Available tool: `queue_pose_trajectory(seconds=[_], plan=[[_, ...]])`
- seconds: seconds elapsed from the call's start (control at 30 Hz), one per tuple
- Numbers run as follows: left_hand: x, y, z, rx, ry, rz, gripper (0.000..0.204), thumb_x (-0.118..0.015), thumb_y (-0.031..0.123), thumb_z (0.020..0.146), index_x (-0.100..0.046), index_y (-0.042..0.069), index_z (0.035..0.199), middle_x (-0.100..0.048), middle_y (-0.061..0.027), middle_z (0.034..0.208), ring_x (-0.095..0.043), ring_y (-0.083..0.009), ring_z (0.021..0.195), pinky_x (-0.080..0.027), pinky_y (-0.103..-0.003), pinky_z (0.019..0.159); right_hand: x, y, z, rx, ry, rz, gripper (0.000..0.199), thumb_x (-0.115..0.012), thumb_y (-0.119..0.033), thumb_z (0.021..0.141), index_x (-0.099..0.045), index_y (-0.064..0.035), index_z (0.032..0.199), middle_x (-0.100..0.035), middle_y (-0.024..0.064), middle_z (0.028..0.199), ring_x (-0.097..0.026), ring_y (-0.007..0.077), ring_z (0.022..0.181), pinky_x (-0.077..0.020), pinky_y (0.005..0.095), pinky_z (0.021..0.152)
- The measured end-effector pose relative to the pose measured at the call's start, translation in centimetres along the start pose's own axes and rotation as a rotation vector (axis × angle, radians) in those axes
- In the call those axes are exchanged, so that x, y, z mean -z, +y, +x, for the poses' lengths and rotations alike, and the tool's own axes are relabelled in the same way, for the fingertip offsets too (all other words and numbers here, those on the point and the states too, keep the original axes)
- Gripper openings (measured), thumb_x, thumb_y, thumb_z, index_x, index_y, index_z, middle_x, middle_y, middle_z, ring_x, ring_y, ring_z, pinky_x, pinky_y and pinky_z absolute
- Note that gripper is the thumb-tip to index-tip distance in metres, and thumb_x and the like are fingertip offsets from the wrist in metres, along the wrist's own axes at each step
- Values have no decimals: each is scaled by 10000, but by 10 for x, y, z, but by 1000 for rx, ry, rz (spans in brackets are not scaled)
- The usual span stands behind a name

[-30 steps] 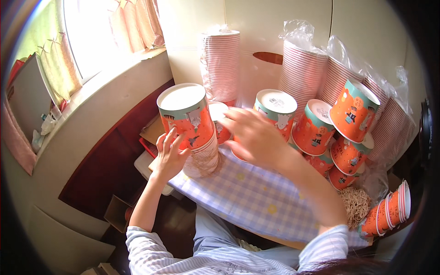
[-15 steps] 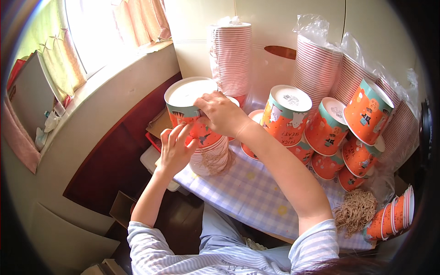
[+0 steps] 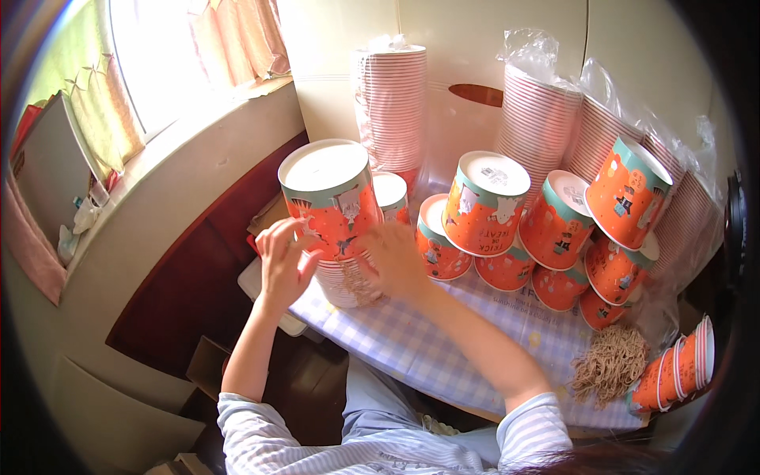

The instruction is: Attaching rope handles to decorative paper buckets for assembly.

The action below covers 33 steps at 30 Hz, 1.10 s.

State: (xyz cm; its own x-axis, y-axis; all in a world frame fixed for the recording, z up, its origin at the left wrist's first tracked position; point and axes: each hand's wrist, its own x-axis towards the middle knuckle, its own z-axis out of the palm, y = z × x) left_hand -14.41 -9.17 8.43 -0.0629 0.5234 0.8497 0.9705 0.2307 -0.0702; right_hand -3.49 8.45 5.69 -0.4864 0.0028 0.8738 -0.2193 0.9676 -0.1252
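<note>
Bright daylight from a glaring window [image 3: 158, 63]
Right hand [image 3: 393, 260] is blurred; shadow fills below the worktop [image 3: 447, 340]; edges bend toward black corners.

Blue-white striped sleeves [image 3: 533, 425]; pale blue trousers [image 3: 375, 405].

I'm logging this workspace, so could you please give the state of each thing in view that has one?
Left hand: open, fingers curved
Right hand: blurred, grip unclear
Near paper cup stack: nested, upside down
Orange paper cups: upside down, piled
Tall back cup stack: nested, in plastic
Rear right cup stacks: nested, bagged
Beige twine heap: tangled
Lower right paper cups: nested, tilted
Checkered tablecloth: spread
Curtains: parted
</note>
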Motion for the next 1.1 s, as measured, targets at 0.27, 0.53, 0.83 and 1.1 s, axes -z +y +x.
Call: queue_pose_trajectory(seconds=[0.27,0.53,0.83,1.1], plan=[[6,-19,42,125,-64,-5,509,-638,198,756,-449,93,1217,-388,-135,1292,-304,-325,1254,-245,-442,996,-29,-11,-25,-38,-39,16,211,-653,-201,674,-556,-95,829,-493,34,854,-500,216,847,-364,364,732],[3,-18,44,143,-30,-133,451,-634,124,731,-460,68,1144,-399,-137,1258,-291,-365,1242,-303,-449,988,-23,-20,-16,-169,-85,165,206,-659,-157,642,-558,-95,810,-507,43,812,-512,220,815,-371,367,718],[-1,-17,45,160,-46,-159,452,-646,133,718,-456,68,1123,-387,-139,1262,-277,-368,1249,-296,-451,994,-32,-28,-7,-127,-26,18,154,-667,-152,642,-587,-108,766,-512,27,772,-518,200,790,-368,357,699],[-1,-16,44,179,-41,-160,449,-646,128,711,-457,75,1114,-384,-138,1262,-271,-367,1252,-295,-456,997,-15,-7,4,151,-93,-260,162,-652,-165,622,-587,-106,758,-500,3,742,-508,162,748,-361,335,681]])
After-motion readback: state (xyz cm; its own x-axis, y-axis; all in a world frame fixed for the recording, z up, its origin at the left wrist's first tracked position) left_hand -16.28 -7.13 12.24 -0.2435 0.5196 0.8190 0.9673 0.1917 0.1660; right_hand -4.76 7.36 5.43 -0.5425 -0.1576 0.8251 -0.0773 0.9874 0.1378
